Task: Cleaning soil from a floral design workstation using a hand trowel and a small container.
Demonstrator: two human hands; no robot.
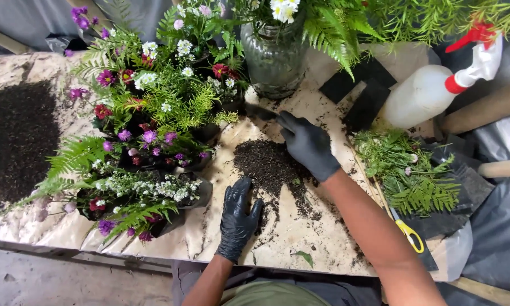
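Observation:
Both my hands wear black gloves. My left hand [237, 218] lies flat, fingers apart, on the pale table [300, 238] at the near edge of a small heap of dark soil [269, 164]. My right hand [307, 143] rests on the far right side of that heap, fingers bent and together, holding nothing that I can see. Small black pots of purple, red and white flowers with fern fronds [147, 136] stand just left of the soil.
A glass vase [274, 59] with greenery stands behind the soil. A white spray bottle with a red trigger [436, 85] lies at the right. Cut ferns [413, 175] and yellow-handled scissors [408, 232] lie on black plastic. A large soil patch [17, 136] is far left.

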